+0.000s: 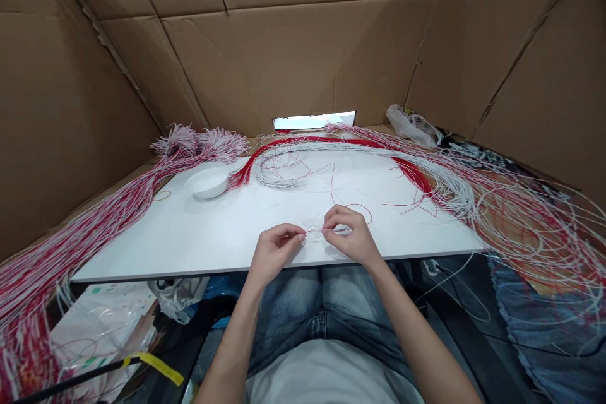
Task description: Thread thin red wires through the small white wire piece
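Near the front edge of the white table, my left hand (278, 250) pinches one end of a short stretch of thin red-and-white cord (313, 230). A little to the right, my right hand (349, 235) pinches the same cord, its fingers curled. Under and behind the cord lies a small, clear, shiny item (311, 222), too fine to make out. A loose red thread (332, 183) runs from near my right hand up the table. The fingertips partly hide how the cord is held.
A white bowl (208, 183) sits at the left. Bundles of red and white cords drape over the left side (137, 196) and right side (534, 221). Red strands (307, 139) and white strands (274, 180) curve across the back. Cardboard walls (293, 57) surround the white table (189, 246).
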Motion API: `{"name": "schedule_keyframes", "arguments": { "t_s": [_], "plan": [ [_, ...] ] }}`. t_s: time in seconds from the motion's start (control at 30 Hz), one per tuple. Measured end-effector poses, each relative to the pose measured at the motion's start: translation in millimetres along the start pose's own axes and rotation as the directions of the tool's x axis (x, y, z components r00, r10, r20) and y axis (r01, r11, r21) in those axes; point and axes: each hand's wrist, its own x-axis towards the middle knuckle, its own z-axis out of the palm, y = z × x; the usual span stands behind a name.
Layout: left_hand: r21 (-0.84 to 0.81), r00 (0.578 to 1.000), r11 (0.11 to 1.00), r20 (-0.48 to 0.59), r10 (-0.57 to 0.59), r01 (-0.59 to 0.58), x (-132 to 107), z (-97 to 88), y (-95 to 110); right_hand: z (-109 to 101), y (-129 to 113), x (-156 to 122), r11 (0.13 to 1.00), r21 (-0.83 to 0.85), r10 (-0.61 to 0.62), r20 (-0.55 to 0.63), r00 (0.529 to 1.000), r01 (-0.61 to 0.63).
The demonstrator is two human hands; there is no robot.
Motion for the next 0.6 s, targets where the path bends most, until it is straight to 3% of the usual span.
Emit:
{"name": "schedule_keyframes", "arguments": {
  "t_s": [0.6],
  "plan": [
    [-0.142, 0.994, 0.988, -0.08, -0.069, 0.057, 0.0, 0.1, 4.1, 1.1, -0.5, -0.8, 1.0, -0.028, 0.0, -0.019, 1.0, 0.0]
  ]
}}
